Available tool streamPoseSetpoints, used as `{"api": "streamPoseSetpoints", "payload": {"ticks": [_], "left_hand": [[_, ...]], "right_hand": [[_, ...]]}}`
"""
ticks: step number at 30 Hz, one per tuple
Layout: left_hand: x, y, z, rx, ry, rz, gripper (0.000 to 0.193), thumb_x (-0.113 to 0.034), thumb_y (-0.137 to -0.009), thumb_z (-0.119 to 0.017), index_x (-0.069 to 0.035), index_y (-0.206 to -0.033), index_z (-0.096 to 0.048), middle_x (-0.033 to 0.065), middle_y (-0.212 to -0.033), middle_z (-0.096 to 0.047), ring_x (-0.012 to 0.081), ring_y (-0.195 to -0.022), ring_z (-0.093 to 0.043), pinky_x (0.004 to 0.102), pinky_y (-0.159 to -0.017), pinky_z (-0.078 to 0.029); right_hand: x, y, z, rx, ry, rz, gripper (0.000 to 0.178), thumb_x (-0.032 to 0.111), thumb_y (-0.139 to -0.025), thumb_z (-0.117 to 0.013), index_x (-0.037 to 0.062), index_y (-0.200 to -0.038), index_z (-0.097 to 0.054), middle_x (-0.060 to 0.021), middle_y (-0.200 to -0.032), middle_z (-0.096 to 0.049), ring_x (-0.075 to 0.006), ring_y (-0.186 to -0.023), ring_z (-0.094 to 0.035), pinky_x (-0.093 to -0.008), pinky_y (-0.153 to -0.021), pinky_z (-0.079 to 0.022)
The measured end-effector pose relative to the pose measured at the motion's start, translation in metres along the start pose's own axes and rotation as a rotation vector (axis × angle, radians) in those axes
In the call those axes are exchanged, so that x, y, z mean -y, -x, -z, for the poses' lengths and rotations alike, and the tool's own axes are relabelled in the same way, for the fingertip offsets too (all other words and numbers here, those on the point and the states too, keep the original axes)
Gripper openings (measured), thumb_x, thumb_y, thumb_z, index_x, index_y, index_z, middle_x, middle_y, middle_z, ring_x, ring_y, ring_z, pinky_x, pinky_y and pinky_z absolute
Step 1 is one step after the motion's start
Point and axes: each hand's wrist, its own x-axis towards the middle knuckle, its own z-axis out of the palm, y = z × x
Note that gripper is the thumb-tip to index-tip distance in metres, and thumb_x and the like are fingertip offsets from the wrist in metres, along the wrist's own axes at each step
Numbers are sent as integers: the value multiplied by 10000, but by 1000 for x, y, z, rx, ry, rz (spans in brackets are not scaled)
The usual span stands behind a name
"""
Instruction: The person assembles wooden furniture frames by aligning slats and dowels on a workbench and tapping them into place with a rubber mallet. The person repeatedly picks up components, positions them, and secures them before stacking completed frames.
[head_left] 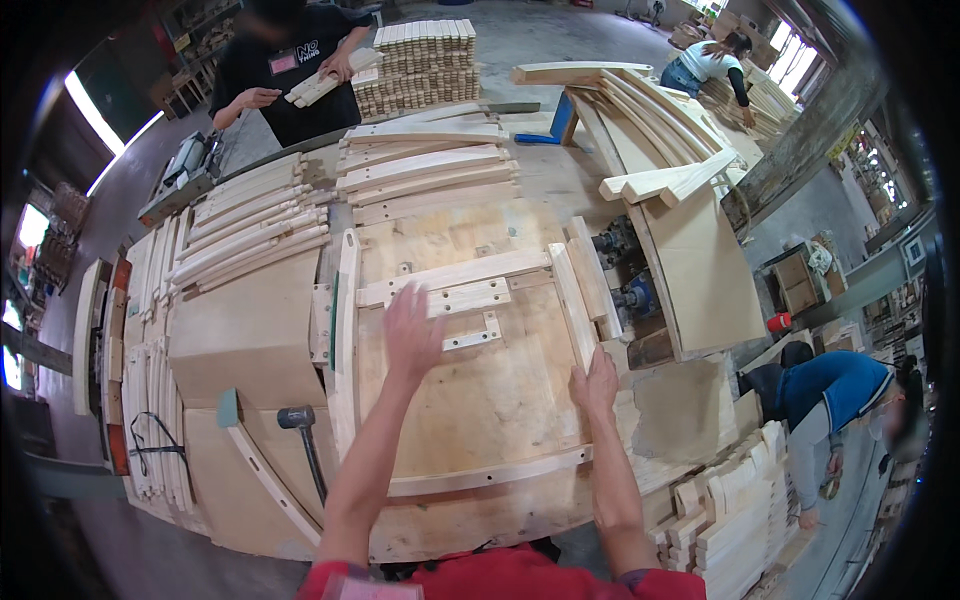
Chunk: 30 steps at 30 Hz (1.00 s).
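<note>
Perhaps the long pale wooden side bar (572, 305) could shift out of line on the light-brown plywood surface (450, 415), if the right hand (597, 382) presses it unevenly. This hand's grip is closed on the bar's near end, reaching forward. The blurred left hand (413, 330) extends over the pale wooden crossbar (490, 272), its grip open; whether it touches, I cannot tell.
</note>
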Motion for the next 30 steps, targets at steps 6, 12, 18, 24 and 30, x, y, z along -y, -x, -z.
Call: {"api": "streamPoseSetpoints", "payload": {"ticks": [6, 12, 18, 24, 30], "left_hand": [[21, -95, -86, 476, -106, 209, 501, -452, -985, -535, -74, -1303, -617, 168, -1331, -610, 357, -1265, -532, 522, -1065, -377], [20, -100, -158, 355, -106, 91, 431, -455, -1002, -517, -102, -1185, -681, 150, -1141, -693, 356, -1084, -613, 568, -967, -398], [33, -82, -131, 363, -82, 88, 471, -374, -1011, -511, -3, -1290, -594, 222, -1356, -572, 396, -1257, -513, 562, -1099, -341], [5, 68, 5, 112, 84, 200, 787, -314, -918, -649, 3, -1563, -327, 245, -1604, -343, 384, -1512, -284, 514, -1245, -206], [74, 298, 242, -541, -460, 856, 565, -205, -894, -703, 33, -1376, -528, 261, -1332, -583, 424, -1279, -527, 510, -1114, -389]], "right_hand": [[7, 3, -19, 29, -61, 35, 671, 185, -788, -717, -65, -1370, -494, -290, -1174, -600, -477, -1100, -568, -519, -961, -467], [-29, -27, -26, -94, -34, -29, 628, 175, -788, -714, 15, -1369, -537, -238, -1193, -628, -428, -1145, -582, -496, -984, -476], [-6, -17, -34, 6, 17, -189, 560, 183, -814, -714, -18, -1315, -562, -255, -1182, -635, -445, -1122, -599, -510, -977, -479], [14, 61, -15, -50, -17, -110, 628, 244, -863, -692, -35, -1399, -521, -299, -1259, -616, -467, -1176, -577, -528, -999, -456], [40, 90, 7, 48, 82, -71, 735, 372, -922, -691, 3, -1498, -423, -282, -1304, -583, -464, -1199, -559, -519, -985, -458]]}}
